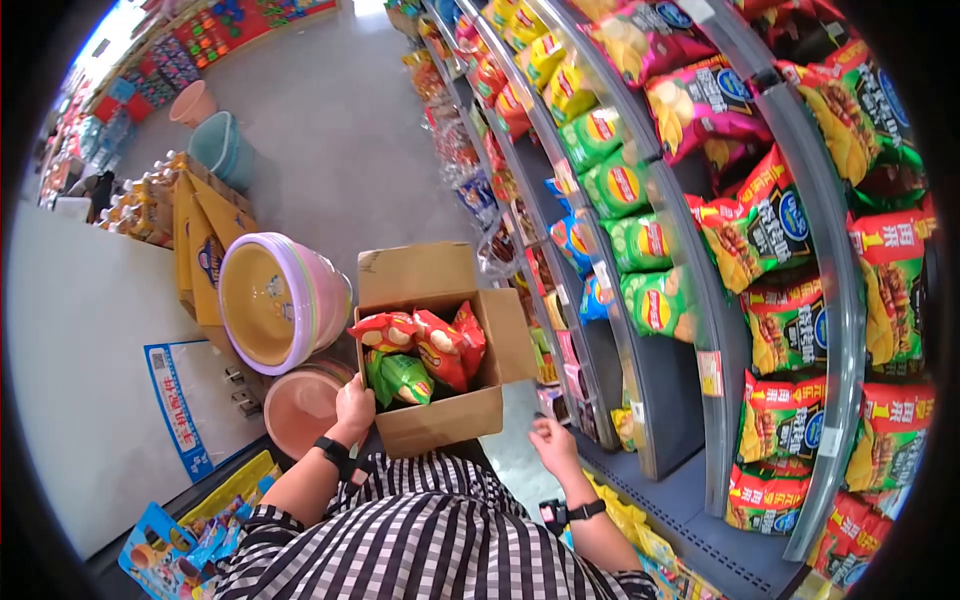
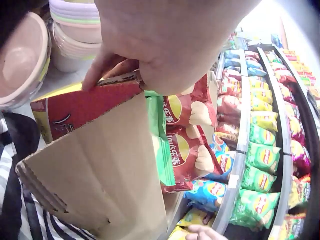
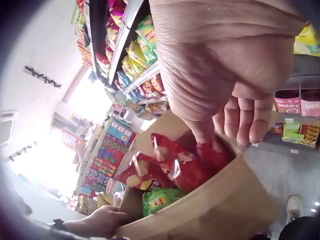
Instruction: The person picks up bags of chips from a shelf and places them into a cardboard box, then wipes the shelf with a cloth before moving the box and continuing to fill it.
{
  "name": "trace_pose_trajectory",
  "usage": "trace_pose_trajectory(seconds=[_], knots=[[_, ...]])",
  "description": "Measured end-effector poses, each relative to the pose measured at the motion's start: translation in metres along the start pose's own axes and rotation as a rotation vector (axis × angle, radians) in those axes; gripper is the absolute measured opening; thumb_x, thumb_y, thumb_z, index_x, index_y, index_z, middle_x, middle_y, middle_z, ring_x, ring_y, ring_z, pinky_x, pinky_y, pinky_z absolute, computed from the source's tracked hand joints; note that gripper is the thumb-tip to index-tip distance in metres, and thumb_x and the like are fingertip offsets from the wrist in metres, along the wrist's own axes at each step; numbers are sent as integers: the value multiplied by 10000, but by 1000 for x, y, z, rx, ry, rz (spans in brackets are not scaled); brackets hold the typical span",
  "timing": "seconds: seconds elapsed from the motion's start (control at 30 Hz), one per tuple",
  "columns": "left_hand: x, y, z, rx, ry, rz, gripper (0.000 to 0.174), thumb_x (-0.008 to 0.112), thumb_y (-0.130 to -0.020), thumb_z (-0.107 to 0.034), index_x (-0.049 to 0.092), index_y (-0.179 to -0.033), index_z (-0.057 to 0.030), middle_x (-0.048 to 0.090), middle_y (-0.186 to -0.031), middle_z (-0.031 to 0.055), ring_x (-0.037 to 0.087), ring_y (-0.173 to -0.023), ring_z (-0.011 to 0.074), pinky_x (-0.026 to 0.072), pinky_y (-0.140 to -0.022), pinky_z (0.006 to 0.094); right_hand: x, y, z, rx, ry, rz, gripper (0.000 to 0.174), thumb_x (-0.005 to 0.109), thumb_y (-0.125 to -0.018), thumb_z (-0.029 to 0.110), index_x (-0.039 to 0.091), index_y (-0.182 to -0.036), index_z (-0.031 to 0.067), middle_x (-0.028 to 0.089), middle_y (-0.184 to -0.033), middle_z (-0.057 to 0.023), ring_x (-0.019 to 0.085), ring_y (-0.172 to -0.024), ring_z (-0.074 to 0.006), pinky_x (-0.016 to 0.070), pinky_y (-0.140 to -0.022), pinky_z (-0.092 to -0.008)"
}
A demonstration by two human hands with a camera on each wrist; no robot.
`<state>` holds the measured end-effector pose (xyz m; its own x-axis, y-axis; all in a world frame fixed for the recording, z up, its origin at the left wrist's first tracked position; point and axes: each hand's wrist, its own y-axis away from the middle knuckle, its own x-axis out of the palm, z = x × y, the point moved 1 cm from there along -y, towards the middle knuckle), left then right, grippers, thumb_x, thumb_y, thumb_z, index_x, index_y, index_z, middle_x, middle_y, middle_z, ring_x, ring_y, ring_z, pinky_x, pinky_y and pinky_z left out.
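Note:
An open cardboard box (image 1: 440, 422) sits in front of the body, with red chip bags (image 1: 440, 345) and a green chip bag (image 1: 400, 380) inside. The left hand (image 1: 355, 408) grips the box's left wall, fingers over its edge, as the left wrist view (image 2: 150, 50) shows. Off the box's right side, the right hand (image 1: 556, 446) holds nothing, its fingers loosely bent. In the right wrist view that hand (image 3: 230, 75) appears above the box (image 3: 215, 200), the red bags (image 3: 175, 165) behind it.
Shelves to the right carry rows of green bags (image 1: 640, 240) and red-green bags (image 1: 780, 410). To the left stand stacked basins (image 1: 262, 305), a pink basin (image 1: 300, 410) and a white counter (image 1: 90, 340). Grey floor (image 1: 310, 130) stretches ahead.

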<state>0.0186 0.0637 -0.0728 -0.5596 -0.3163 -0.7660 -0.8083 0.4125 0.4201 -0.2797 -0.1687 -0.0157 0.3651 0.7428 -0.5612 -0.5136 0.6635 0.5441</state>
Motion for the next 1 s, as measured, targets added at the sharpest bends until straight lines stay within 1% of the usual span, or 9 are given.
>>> trace_pose_trajectory(seconds=[0.1,0.17,0.23,0.4,0.5,0.63,0.73,0.87,1.0], knots=[[-9,-5,-9,-119,71,-28,188,496,-708,-126,572,-852,-32,602,-796,246,576,-800,417,453,-719,486,-6,6,-20,-34,51,-56,256,669,-737,194,595,-937,54,629,-709,-83,613,-649,-193,488,-619,-331],[-4,-13,-11,-100,256,-58,226,487,-708,-113,601,-885,-31,610,-817,238,585,-815,406,459,-733,481,-10,5,-34,29,41,-5,267,670,-727,209,599,-926,48,638,-734,-100,625,-687,-215,491,-645,-341],[23,-40,13,-205,122,-93,245,490,-723,-106,611,-923,-31,621,-860,221,596,-841,386,469,-764,472,-13,5,-35,29,134,45,288,656,-739,243,601,-946,51,650,-800,-140,639,-769,-279,493,-690,-353],[34,-96,-3,-303,26,-49,225,477,-769,-120,593,-939,-29,620,-909,220,599,-897,361,468,-770,456,-20,10,-41,124,152,5,289,655,-740,236,596,-948,45,655,-792,-126,642,-745,-252,496,-681,-342],[11,-127,-41,-396,295,15,226,444,-785,-121,587,-935,-31,621,-836,238,628,-774,364,504,-681,442,-10,23,-53,281,78,35,289,653,-744,222,590,-950,28,654,-759,-108,636,-676,-208,499,-638,-321],[87,-214,20,-332,156,-26,279,438,-753,-90,592,-975,-18,623,-853,245,622,-779,379,499,-688,456,22,35,-98,492,-125,84,221,642,-770,108,575,-945,-10,594,-682,-61,551,-538,-114,453,-490,-248],[107,-243,45,-360,253,25,310,466,-765,-113,565,-1046,-24,612,-907,252,584,-890,397,454,-779,473,46,30,-84,522,-34,206,206,623,-787,97,566,-955,-7,586,-686,-63,554,-543,-120,459,-495,-251],[113,-241,81,-446,268,-100,342,473,-805,-140,537,-1123,-31,605,-982,233,570,-934,393,444,-808,464,62,11,-52,557,-67,193,249,635,-768,142,579,-969,7,634,-717,-94,599,-587,-139,485,-523,-269],[104,-215,103,-258,122,303,290,507,-792,-177,627,-1014,-33,612,-963,234,586,-927,366,450,-813,433,56,-13,-36,567,-127,183,230,627,-779,116,568,-977,17,612,-707,-75,589,-587,-128,474,-512,-248]])
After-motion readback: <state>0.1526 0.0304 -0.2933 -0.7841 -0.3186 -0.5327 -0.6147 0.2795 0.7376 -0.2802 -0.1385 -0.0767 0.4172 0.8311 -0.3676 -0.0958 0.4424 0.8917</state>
